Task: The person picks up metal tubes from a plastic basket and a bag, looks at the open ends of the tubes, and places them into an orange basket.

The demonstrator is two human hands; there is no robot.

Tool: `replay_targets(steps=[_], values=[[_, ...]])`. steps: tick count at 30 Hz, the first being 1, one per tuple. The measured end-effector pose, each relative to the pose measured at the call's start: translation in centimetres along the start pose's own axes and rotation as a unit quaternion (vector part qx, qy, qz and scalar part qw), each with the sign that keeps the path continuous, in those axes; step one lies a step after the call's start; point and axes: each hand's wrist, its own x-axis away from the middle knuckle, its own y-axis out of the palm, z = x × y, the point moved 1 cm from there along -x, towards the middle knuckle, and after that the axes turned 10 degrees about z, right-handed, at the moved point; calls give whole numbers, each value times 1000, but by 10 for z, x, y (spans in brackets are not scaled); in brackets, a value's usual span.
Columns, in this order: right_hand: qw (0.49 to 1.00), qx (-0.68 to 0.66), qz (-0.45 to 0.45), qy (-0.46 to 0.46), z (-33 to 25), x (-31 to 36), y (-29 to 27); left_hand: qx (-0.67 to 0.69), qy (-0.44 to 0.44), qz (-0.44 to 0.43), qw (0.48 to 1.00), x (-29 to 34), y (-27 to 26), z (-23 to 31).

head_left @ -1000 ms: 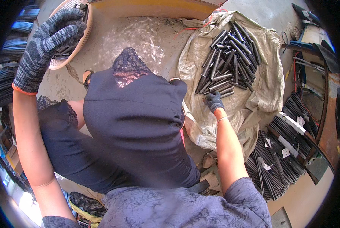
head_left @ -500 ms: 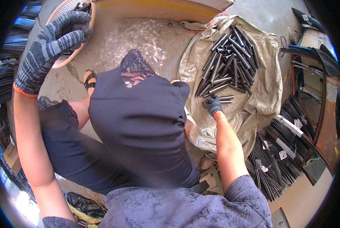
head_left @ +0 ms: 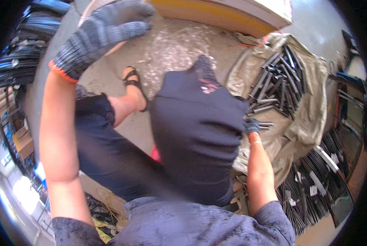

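Note:
My left hand, in a grey striped knit glove with an orange cuff, is raised at the upper left. Its fingers are stretched out with the thumb apart, and nothing shows in it. Behind it is a pale pink basket, mostly hidden by the glove. My right hand, in a dark glove, is low over a tan woven sack. Its fingers look curled at the near ends of a couple of short metal tubes. Beyond them lies a heap of dark short tubes on the sack.
Bundles of long dark rods lie at the right, and more bundles are stacked at the left. A large yellow-brown box stands at the far side. Dark cloth covers my lap. A sandalled foot rests on the floor.
The whole view has shifted, so the scene sits further right and lower. My left hand's fingers are straighter and reach across the basket. My right hand remains by the same tubes.

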Motion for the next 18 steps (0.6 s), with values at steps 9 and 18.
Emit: replay_targets(steps=[9,18], values=[[844,-473,113,226,-25,37,-16,38,10,90,995,0,9,-14],[616,-786,26,-41,-196,92,-243,-96,123,145,977,0,14,26]])
